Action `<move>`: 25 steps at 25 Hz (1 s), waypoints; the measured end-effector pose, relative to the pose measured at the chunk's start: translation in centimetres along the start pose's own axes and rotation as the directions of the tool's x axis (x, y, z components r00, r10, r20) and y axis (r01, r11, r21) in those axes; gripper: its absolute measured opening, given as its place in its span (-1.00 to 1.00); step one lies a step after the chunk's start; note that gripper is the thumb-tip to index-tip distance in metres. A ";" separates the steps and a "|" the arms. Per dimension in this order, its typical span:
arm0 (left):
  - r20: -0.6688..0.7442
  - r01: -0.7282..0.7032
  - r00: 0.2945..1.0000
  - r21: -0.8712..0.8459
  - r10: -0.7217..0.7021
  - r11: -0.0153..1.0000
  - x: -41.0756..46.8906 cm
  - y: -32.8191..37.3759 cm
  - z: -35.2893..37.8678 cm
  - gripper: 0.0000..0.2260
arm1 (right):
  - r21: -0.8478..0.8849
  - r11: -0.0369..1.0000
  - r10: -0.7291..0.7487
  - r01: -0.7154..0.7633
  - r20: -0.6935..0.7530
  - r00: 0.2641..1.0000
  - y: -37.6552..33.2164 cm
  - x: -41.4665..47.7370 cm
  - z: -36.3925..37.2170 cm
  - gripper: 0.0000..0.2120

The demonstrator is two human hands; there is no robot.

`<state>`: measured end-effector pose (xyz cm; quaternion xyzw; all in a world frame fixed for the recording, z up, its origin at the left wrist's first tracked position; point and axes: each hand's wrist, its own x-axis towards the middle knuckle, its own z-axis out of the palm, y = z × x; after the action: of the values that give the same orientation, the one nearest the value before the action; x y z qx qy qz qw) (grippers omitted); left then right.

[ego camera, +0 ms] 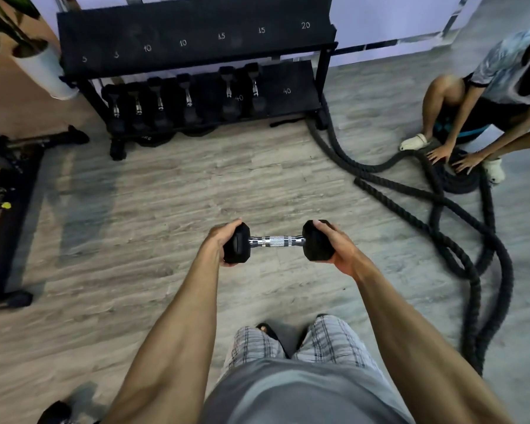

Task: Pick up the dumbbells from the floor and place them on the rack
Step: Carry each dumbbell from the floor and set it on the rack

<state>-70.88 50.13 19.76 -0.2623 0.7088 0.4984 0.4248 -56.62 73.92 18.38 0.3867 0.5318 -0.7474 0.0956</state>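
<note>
A black hex dumbbell (pixel 277 241) with a chrome handle hangs level in front of me above the wooden floor. My left hand (pixel 219 240) grips its left head and my right hand (pixel 334 244) grips its right head. The black two-shelf rack (pixel 196 38) stands ahead by the wall. Its top shelf carries painted weight numbers and holds nothing. Several black dumbbells (pixel 190 101) sit in a row on the lower shelf, with bare room at the right end by a "40" mark.
A thick black battle rope (pixel 459 240) snakes over the floor to the right. A person (pixel 487 96) crouches there with both hands on its coil. Black exercise equipment (pixel 10 185) lies at the left. A white plant pot (pixel 45 71) stands left of the rack.
</note>
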 end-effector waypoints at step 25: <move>-0.051 -0.059 0.997 -0.134 0.052 0.989 24.2 46.1 6.2 -0.76 | 0.037 0.989 0.139 -0.144 0.126 0.982 -37.6 42.8 0.7 -0.58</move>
<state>-117.56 74.04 20.31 -0.2824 0.6902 0.5506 0.3752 -106.97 100.48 16.52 0.3789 0.4786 -0.7732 0.1721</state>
